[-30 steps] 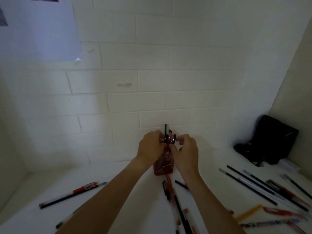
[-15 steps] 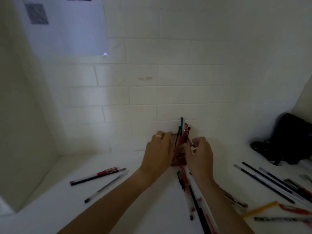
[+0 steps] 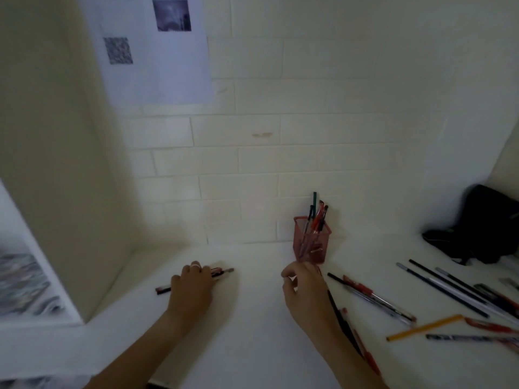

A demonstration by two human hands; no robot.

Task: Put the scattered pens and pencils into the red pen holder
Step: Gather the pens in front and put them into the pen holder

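The left hand (image 3: 192, 289) lies palm down over a red and black pen (image 3: 217, 272) on the white table (image 3: 252, 318), fingers curved across the middle of it; both ends of the pen stick out past the hand. Whether the fingers have closed round the pen or only rest on it cannot be told. The right hand (image 3: 306, 293) hangs just in front of the red pen holder (image 3: 311, 244) with fingers loosely curled and nothing visible between them.

The holder is a mesh cup standing upright near the brick wall (image 3: 309, 122), with several pens leaning in it and a green pencil (image 3: 315, 199) rising highest. To the right of the right forearm more pens lie scattered on the table: a red one (image 3: 362, 289) close by, long black ones (image 3: 438, 287) farther right, and a yellow pencil (image 3: 424, 328) nearer the front. A black bag (image 3: 483, 226) sits in the right corner. A printed sheet (image 3: 157, 51) hangs on the wall at upper left.
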